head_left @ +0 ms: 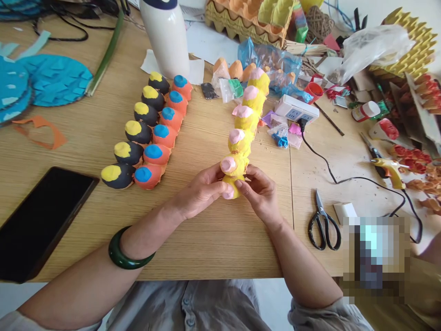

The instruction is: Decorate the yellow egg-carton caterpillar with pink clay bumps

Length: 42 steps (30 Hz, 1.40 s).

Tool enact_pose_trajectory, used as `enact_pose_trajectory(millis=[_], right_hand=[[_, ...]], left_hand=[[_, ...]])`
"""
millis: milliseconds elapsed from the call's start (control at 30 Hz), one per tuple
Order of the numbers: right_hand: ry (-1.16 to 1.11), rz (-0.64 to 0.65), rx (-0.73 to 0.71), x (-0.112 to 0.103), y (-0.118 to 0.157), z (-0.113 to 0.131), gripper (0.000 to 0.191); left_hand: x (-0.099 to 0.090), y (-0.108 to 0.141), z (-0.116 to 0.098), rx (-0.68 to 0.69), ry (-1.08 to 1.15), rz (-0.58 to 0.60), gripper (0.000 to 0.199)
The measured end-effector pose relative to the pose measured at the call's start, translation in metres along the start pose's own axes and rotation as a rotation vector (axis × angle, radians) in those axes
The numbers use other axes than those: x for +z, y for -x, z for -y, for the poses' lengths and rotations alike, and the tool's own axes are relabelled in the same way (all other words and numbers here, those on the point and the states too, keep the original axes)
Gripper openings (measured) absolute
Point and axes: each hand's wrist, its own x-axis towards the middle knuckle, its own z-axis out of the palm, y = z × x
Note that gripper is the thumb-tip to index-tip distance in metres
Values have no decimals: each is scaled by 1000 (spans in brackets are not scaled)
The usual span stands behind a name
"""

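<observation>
Currently, left hand (202,191) and right hand (262,194) pinch yellow-and-pink strip (244,123), centre of frame.
Both grasping its near end, one from each side, neither clearly nearer; long axis runs away from them toward upper centre, leaning slightly right.

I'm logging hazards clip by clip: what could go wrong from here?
The yellow strip might crease where the left hand and right hand pinch its near end. Its far end, close to the blue bag, could snag if moved. The scissors lie near the right forearm, which might brush them.
</observation>
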Motion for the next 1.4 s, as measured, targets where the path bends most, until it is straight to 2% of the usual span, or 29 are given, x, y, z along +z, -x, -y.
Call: enact_pose_trajectory(millis=[133,433,633,733,867,1067,1233,1400], right_hand=[[41,-48,7,0,1,1,30],[89,-82,-37,2,3,-1,25],[102,-94,-44,4,5,-1,28],[93,-84,-30,5,5,0,28],[91,-135,-29,3,4,-1,31],[37,-138,-25,0,4,-2,29],[68,-135,-33,2,5,-4,30],[136,-103,-53,4,7,-5,27]], left_hand=[[-1,0,-1,-28,-2,8,24],[-9,-2,11,72,-100,75,37],[-12,-2,12,148,-233,102,33],[-11,-1,10,152,-257,99,36],[-11,0,7,118,-191,138,45],[-13,2,5,64,-162,88,52],[-9,0,6,110,-145,115,43],[-8,-2,10,159,-256,94,37]])
